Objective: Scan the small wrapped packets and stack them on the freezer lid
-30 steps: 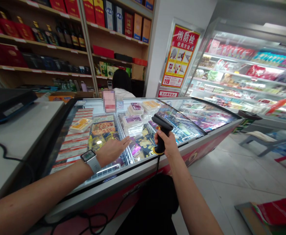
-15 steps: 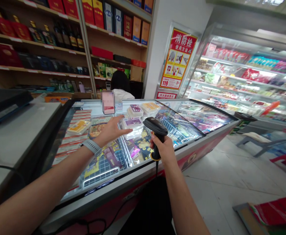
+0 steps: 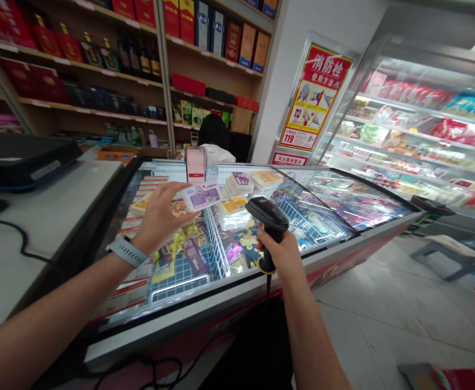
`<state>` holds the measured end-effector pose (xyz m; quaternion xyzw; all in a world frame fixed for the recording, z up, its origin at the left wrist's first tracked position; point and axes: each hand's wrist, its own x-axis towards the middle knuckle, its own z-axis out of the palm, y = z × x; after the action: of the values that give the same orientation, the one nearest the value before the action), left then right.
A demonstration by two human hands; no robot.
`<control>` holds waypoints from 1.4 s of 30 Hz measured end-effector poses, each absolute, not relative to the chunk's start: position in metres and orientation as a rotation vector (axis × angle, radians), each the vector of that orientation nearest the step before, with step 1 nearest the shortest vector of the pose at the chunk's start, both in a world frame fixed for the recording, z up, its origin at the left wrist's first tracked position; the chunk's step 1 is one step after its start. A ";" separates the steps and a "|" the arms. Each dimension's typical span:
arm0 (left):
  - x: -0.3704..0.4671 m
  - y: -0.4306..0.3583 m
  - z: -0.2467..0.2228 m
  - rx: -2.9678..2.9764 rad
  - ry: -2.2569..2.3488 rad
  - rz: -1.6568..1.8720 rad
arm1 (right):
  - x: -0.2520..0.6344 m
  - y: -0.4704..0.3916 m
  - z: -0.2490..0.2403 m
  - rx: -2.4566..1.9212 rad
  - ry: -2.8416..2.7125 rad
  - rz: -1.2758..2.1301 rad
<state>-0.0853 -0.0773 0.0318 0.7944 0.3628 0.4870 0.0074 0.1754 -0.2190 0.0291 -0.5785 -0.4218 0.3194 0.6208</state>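
My left hand (image 3: 165, 212), with a grey watch band at the wrist, pinches a clear flat pack with a purple label (image 3: 202, 196) by its left end, above the freezer's glass top. In my right hand (image 3: 280, 250) is a black barcode scanner (image 3: 268, 213), gripped by its handle, its head pointing left towards the pack. Between the two hands, a stack of packs with a yellow label on top (image 3: 235, 207) rests on the glass. Behind it are a purple-labelled stack (image 3: 239, 182) and another yellow-labelled stack (image 3: 266, 177). A phone (image 3: 196, 165) stands upright at the far edge.
The chest freezer (image 3: 237, 290) has wire baskets (image 3: 183, 290) of bagged goods under its glass. A counter (image 3: 64, 200) with a black device (image 3: 26, 157) stands at the left. A person (image 3: 215, 138) is beyond the freezer. A black cable (image 3: 156, 363) hangs below.
My left hand has lifted the purple-labelled pack off the near stack and moved left with it, uncovering a yellow-labelled pack. The scanner stays in my right hand. The view has turned slightly left.
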 end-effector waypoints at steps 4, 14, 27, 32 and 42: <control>-0.108 -0.076 0.022 2.475 1.225 1.629 | 0.157 -0.215 0.032 -1.412 -1.155 0.690; -0.113 -0.073 0.018 2.561 1.236 1.625 | 0.116 -0.209 0.037 -1.496 -1.453 0.420; -0.114 -0.077 0.022 2.576 1.232 1.674 | 0.113 -0.210 0.038 -1.539 -1.444 0.395; -0.114 -0.078 0.021 2.587 1.255 1.653 | 0.112 -0.210 0.040 -1.551 -1.444 0.385; -0.113 -0.079 0.020 2.543 1.289 1.633 | 0.113 -0.208 0.040 -1.570 -1.453 0.371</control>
<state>-0.1132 -0.0791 0.0204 0.7720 0.3914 0.4957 -0.0719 0.1125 -0.2083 0.0404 -0.6395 -0.5919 0.1513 0.4667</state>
